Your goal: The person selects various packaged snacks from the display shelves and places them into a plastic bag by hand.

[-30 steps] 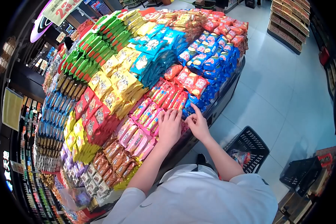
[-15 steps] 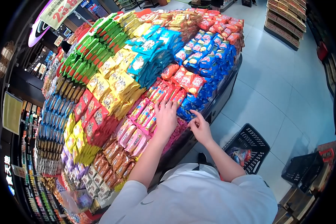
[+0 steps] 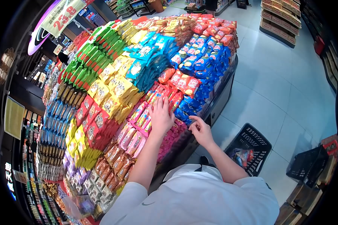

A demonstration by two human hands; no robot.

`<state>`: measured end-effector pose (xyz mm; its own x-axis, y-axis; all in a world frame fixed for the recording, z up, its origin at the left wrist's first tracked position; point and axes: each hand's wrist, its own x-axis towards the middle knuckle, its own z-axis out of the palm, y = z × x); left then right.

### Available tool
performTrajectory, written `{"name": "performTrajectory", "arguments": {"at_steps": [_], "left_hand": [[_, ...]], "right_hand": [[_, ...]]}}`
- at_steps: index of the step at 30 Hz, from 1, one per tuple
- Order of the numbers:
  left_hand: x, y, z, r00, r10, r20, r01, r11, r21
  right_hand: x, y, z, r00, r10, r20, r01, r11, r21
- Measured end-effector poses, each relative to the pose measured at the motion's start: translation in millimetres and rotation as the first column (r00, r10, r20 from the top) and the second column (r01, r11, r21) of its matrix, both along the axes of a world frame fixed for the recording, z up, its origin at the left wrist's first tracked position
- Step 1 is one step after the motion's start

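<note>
My left hand [image 3: 161, 115] rests over the pink snack packs [image 3: 139, 114] and the red snack packs [image 3: 158, 93], fingers stretched out and a little apart, with nothing seen in it. Close to the display's right edge, my right hand [image 3: 200, 131] hovers beside the blue snack packs [image 3: 184, 111]. Its index finger points out, the other fingers are loosely bent, and I see nothing held. Above the blue packs lie larger red bags [image 3: 184, 83]. Light pink packs [image 3: 131, 139] are piled left of my left forearm.
Yellow bags [image 3: 118, 88], teal bags [image 3: 142, 67] and green bags [image 3: 90, 62] are heaped farther across the display. A black shopping basket [image 3: 260, 144] with some packets in it stands on the floor at right. Another black basket [image 3: 306, 165] is farther right, near wooden shelving.
My left hand has shifted slightly left and down over the packs. My right hand stays near the display edge, its fingers slightly more bent. The view has tilted a little.
</note>
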<state>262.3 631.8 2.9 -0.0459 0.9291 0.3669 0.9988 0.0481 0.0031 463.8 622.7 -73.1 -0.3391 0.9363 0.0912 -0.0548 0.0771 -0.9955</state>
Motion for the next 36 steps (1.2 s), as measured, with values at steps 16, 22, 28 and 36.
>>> {"name": "performTrajectory", "arguments": {"at_steps": [16,22,28,36], "left_hand": [[-7.5,8.9,-18.8,0.993,-0.102,-0.065,0.095,0.991,-0.094],[-3.3,-2.2,-5.2,0.973,-0.215,0.078,0.222,0.971,-0.085],[-3.2,-13.3,3.6,0.92,-0.329,0.216,0.34,0.94,-0.015],[5.0,-71.8,17.9,0.838,-0.405,0.367,0.393,0.913,0.109]], "right_hand": [[4.1,-11.8,-11.3,0.996,0.008,0.085,-0.006,1.0,-0.014],[-4.8,-17.1,-8.7,0.993,0.071,0.097,-0.07,0.997,-0.014],[-10.5,-20.0,-19.6,0.992,0.084,0.09,-0.083,0.996,-0.015],[-22.5,-30.6,-33.1,0.993,0.096,0.072,-0.094,0.995,-0.024]]}}
